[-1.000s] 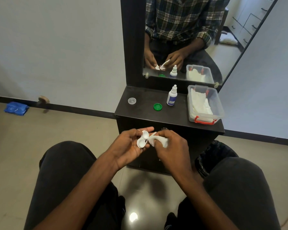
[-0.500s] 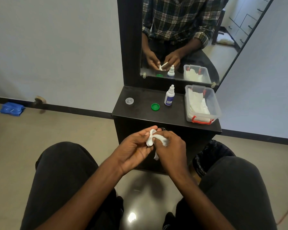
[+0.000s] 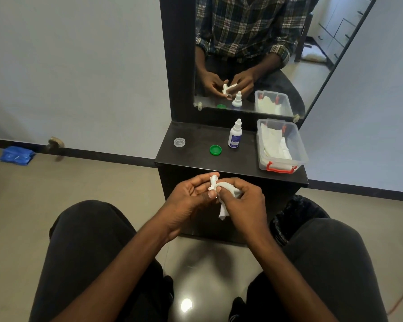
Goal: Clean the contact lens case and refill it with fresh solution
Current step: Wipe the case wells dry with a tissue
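The white contact lens case [image 3: 212, 182] stands on edge in front of the cabinet, pinched between the left hand [image 3: 191, 196] and the right hand [image 3: 242, 198]. A white tissue [image 3: 226, 205] is pressed against it at its 4 o'clock, one end hanging down. The white solution bottle [image 3: 235, 134] with a blue label stands upright, capped, on the dark cabinet top [image 3: 196, 156]. A green cap [image 3: 215, 150] lies flat at the bottle's 8 o'clock; a clear cap [image 3: 179, 142] lies at its 9 o'clock, well apart.
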